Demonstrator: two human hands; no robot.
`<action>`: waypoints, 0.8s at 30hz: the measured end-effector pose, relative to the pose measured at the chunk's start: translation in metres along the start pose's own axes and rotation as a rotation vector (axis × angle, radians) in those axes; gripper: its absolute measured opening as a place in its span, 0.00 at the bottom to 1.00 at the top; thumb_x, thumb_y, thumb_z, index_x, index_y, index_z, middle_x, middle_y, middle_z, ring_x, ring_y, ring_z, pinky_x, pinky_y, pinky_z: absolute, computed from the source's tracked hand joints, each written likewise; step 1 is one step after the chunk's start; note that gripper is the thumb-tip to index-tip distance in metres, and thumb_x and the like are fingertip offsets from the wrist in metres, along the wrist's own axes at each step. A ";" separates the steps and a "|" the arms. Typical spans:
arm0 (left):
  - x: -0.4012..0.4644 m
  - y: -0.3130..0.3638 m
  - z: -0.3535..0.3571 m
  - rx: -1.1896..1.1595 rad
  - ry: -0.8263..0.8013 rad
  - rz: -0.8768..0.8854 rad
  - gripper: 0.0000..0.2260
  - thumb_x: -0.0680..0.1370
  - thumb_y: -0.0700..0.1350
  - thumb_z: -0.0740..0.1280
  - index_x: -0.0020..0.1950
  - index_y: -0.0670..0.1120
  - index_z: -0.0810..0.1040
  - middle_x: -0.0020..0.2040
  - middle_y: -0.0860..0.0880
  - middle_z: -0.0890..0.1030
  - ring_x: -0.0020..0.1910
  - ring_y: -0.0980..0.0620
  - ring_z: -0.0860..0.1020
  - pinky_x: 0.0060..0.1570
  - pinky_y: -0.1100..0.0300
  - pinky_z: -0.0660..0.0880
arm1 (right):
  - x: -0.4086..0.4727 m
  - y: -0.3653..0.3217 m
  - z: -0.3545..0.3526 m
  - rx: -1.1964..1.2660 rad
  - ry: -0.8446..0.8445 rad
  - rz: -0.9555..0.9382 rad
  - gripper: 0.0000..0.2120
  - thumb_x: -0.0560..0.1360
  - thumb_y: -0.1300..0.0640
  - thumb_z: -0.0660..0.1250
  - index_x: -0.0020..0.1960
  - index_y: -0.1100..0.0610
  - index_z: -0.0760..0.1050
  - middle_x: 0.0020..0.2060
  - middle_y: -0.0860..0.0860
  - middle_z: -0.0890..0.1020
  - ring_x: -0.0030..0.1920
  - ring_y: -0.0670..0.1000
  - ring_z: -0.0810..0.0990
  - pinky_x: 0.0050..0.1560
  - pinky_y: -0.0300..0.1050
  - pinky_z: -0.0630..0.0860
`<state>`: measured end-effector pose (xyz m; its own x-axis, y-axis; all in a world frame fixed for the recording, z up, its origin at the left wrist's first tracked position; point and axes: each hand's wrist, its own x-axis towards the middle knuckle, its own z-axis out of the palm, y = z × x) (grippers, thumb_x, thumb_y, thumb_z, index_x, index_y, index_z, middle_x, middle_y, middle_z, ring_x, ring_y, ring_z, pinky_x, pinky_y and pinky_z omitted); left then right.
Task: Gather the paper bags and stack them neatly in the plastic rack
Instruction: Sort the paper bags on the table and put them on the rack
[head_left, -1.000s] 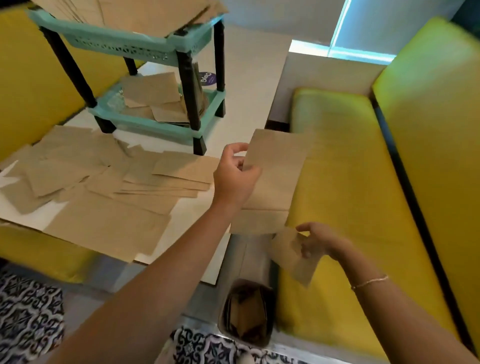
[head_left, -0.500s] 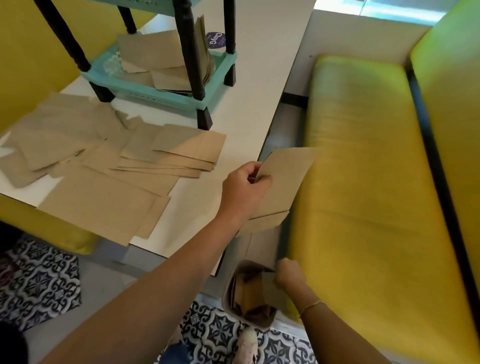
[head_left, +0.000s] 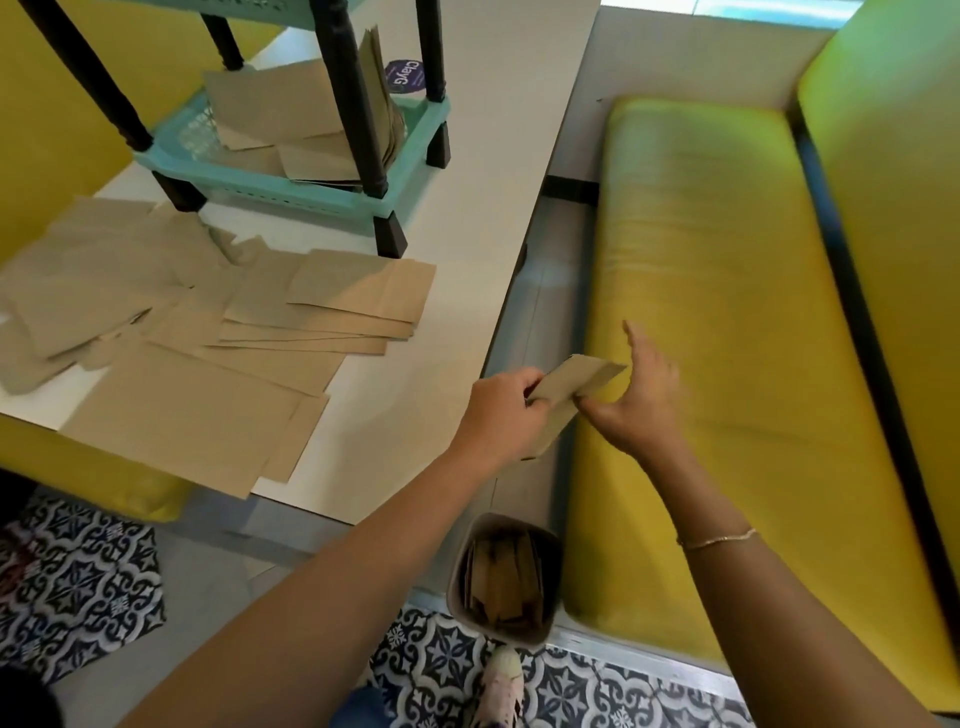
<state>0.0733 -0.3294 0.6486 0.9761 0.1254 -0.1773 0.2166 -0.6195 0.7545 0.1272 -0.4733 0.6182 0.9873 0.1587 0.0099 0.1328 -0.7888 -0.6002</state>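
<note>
My left hand (head_left: 501, 415) grips a small stack of brown paper bags (head_left: 576, 379) just off the table's right edge, over the gap beside the bench. My right hand (head_left: 639, 410) meets the stack from the right, its thumb against the bags and its fingers spread straight. Many more brown bags (head_left: 208, 364) lie scattered flat across the white table (head_left: 498, 156). The teal plastic rack (head_left: 291, 182) with black legs stands at the table's far side. Its lower shelf holds several bags (head_left: 275, 109), some flat and some upright.
A small bin (head_left: 457, 571) with several paper bags inside sits on the floor between table and bench. The long yellow bench seat (head_left: 727, 312) fills the right side. A purple round sticker (head_left: 408, 78) lies behind the rack. My shoe (head_left: 498, 686) rests on patterned tiles.
My right hand rose from the floor bin to the stack in my left hand. The left hand lowered and turned the bags nearly edge-on. The view tilted further down.
</note>
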 end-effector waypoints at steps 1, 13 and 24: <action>-0.001 -0.002 0.004 0.014 -0.038 -0.007 0.09 0.78 0.42 0.63 0.56 0.43 0.78 0.44 0.50 0.77 0.43 0.53 0.74 0.33 0.72 0.66 | 0.001 -0.002 -0.005 -0.059 -0.076 -0.037 0.34 0.69 0.56 0.72 0.72 0.56 0.64 0.65 0.53 0.73 0.64 0.55 0.69 0.61 0.44 0.65; -0.013 -0.021 -0.002 0.009 0.003 0.046 0.13 0.78 0.42 0.65 0.63 0.46 0.75 0.56 0.50 0.79 0.49 0.60 0.73 0.41 0.77 0.67 | -0.066 0.049 0.092 -0.380 -0.707 0.126 0.13 0.75 0.64 0.58 0.56 0.62 0.76 0.52 0.58 0.81 0.53 0.57 0.78 0.44 0.44 0.72; -0.033 -0.039 -0.045 -0.049 0.184 -0.004 0.12 0.78 0.43 0.65 0.61 0.48 0.76 0.55 0.51 0.79 0.48 0.59 0.75 0.43 0.76 0.69 | -0.054 0.010 0.116 -0.281 -0.659 0.131 0.17 0.78 0.55 0.62 0.65 0.60 0.72 0.59 0.56 0.78 0.58 0.54 0.77 0.58 0.46 0.76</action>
<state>0.0329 -0.2743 0.6538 0.9606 0.2703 -0.0650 0.2166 -0.5810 0.7846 0.0655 -0.4210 0.5192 0.7505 0.3073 -0.5851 0.1217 -0.9345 -0.3346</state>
